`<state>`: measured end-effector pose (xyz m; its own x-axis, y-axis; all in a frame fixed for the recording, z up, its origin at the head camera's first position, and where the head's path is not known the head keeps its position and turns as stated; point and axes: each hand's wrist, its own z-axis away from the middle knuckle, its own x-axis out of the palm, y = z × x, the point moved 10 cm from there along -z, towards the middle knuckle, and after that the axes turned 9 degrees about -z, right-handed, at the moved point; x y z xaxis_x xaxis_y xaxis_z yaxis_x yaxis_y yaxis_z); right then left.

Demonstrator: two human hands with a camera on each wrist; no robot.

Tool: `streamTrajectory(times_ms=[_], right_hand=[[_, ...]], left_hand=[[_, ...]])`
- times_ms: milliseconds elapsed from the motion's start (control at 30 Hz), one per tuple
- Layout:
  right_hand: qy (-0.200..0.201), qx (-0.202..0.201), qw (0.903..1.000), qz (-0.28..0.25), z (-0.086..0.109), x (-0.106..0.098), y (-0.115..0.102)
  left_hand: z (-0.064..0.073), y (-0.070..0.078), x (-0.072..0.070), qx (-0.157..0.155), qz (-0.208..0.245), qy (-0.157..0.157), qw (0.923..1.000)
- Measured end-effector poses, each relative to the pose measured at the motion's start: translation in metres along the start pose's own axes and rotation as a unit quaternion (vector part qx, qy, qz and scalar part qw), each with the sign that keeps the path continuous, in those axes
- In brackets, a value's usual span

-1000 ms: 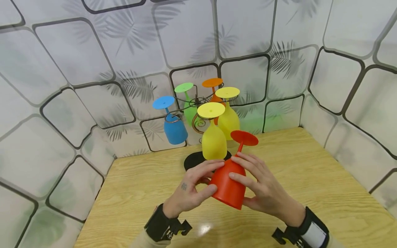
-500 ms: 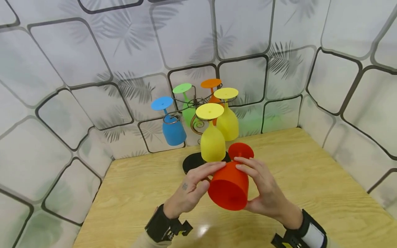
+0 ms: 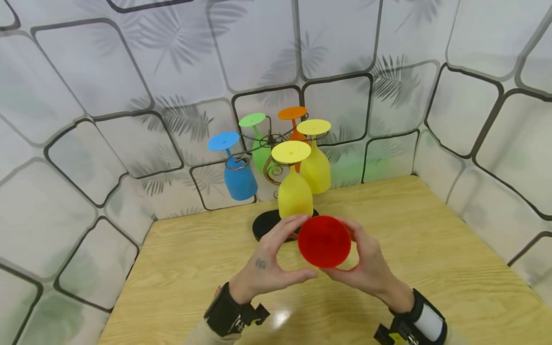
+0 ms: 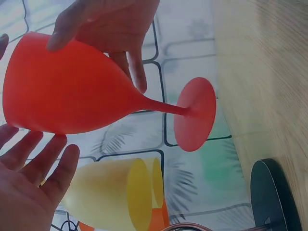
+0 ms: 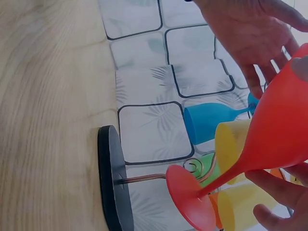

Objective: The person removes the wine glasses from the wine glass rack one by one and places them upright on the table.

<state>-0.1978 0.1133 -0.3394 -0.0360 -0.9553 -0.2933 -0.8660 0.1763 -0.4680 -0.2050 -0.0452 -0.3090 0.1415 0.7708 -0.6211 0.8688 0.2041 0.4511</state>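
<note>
A red wine glass (image 3: pixel 324 242) is held upright in the air, its round mouth facing the head camera. My right hand (image 3: pixel 373 268) grips the bowl, with the thumb on the near side and fingers behind. My left hand (image 3: pixel 269 270) is on the other side, fingertips right at the bowl and thumb extended away from it. In the left wrist view the glass's stem and round foot (image 4: pixel 195 114) point toward the table. Behind it stands a metal rack with a black base (image 3: pixel 265 224), from which a yellow glass (image 3: pixel 295 194) hangs upside down at the front.
Also hanging upside down by their feet are a blue glass (image 3: pixel 240 179), a green glass (image 3: pixel 261 155), an orange glass (image 3: pixel 293 113) and a second yellow glass (image 3: pixel 316 167). Patterned walls (image 3: pixel 336 38) close off the back and sides of the wooden table (image 3: pixel 194 268).
The red glass has turned over: its foot, at upper right before, has swung down and its mouth now faces up. The left thumb has come away from the bowl. The right hand still holds it.
</note>
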Motion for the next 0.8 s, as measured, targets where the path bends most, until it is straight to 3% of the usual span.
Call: streamTrajectory(times_ms=[200, 433, 800], right_hand=[[-0.021, 0.043, 0.9986, -0.022, 0.003, 0.01, 0.014], [-0.047, 0.114, 0.992, -0.03, 0.015, 0.022, 0.037], [-0.056, 0.177, 0.9808, -0.059, 0.029, 0.035, 0.057]], left_hand=[[0.0, -0.009, 0.002, -0.01, -0.038, 0.004, 0.9992], [0.007, -0.024, 0.007, -0.054, -0.085, 0.003, 0.9949], [0.018, -0.043, 0.013, -0.115, -0.085, -0.002, 0.9898]])
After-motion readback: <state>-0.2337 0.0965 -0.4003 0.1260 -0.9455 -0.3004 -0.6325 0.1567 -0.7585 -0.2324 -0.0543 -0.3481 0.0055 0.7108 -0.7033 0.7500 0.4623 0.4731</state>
